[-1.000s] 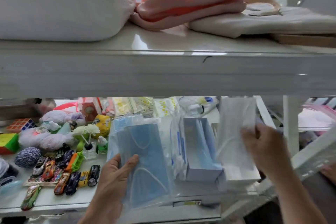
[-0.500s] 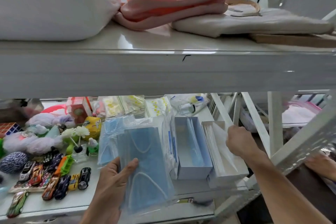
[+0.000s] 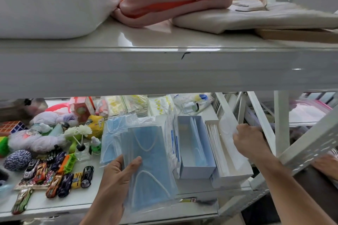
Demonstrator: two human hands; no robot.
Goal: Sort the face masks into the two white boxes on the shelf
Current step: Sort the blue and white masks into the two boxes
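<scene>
Head view, looking under the upper board. My right hand (image 3: pixel 250 140) is over the right-hand white box (image 3: pixel 232 179), fingers curled on the far edge of a white mask (image 3: pixel 228 129). The mask stands tilted against the box's outer wall, beside the white ones already filed on edge inside. My left hand (image 3: pixel 117 184) grips the pack of blue masks (image 3: pixel 150 166), thumb across the clear wrap and fingers behind, held just in front of the shelf (image 3: pixel 73 201).

The left-hand white box (image 3: pixel 196 171) touches its neighbour and has a few blue masks leaning inside, with room to spare.

The step now, as I judge it, is seating this white mask. I want to slide it down flat along the wall, parallel to the stack, and keep its ear loops from snagging on the rim. Let go only once it sits low. The thin card box may shift if I push sideways, so press straight down. The toy cars (image 3: pixel 54 179) sit well apart.
</scene>
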